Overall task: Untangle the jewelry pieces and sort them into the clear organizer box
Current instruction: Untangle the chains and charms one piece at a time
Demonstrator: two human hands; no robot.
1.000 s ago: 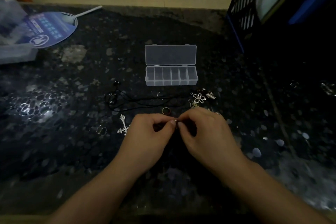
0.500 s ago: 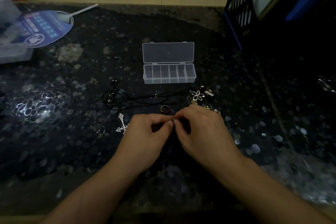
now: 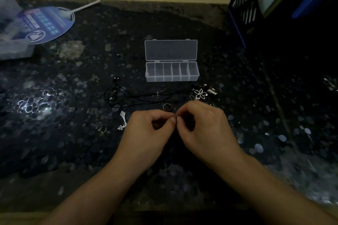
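Both hands pinching one tiny piece
Left hand [image 3: 149,129] and right hand [image 3: 203,124] are pinching a tiny dark jewelry bit [image 3: 175,117] between meeting fingertips; clear plastic organizer box [image 3: 172,71] is lying straight ahead.

Left hand [image 3: 146,131] and right hand [image 3: 204,126] together above dark speckled counter [image 3: 54,142], fingertips pinching one tiny piece, too small to identify. Just beyond: ring [image 3: 167,107], black cord [image 3: 139,97], flower pendant [image 3: 200,93], silver cross pendant [image 3: 123,120]. Farther back, clear organizer box [image 3: 172,71], lid open, compartments bare. Blue fan [image 3: 45,23] far left.
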